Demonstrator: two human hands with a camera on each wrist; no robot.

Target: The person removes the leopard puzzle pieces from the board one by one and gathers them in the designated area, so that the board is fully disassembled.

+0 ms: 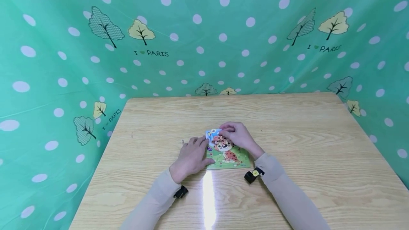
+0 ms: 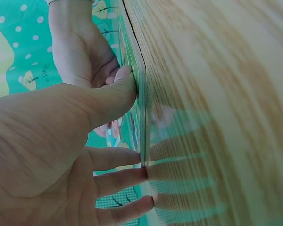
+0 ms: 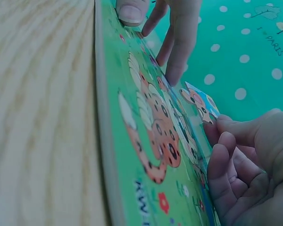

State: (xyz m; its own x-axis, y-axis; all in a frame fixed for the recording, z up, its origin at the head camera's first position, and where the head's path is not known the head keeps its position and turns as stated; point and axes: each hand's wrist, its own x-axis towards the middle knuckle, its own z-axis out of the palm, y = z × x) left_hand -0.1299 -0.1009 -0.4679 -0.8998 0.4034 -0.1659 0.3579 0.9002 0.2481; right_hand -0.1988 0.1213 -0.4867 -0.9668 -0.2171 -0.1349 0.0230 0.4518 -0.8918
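Observation:
A flat jigsaw board (image 1: 213,165) with a spotted leopard cub on green grass lies on the table in the head view. My left hand (image 1: 191,157) rests at its left side, thumb on the board's near left part and fingers stretched along the edge, their tips at the tabletop in the left wrist view. My right hand (image 1: 239,137) is over the board's upper part. Between its thumb and fingers it pinches a jigsaw piece (image 3: 201,102) showing an orange ear and blue sky, raised off the board in the right wrist view.
The board lies on a light wooden table (image 1: 153,116). A green dotted cloth (image 1: 204,50) hangs behind it and along both sides. Just left of my left hand is a tiny dark object (image 1: 183,141). Both wrists wear black straps.

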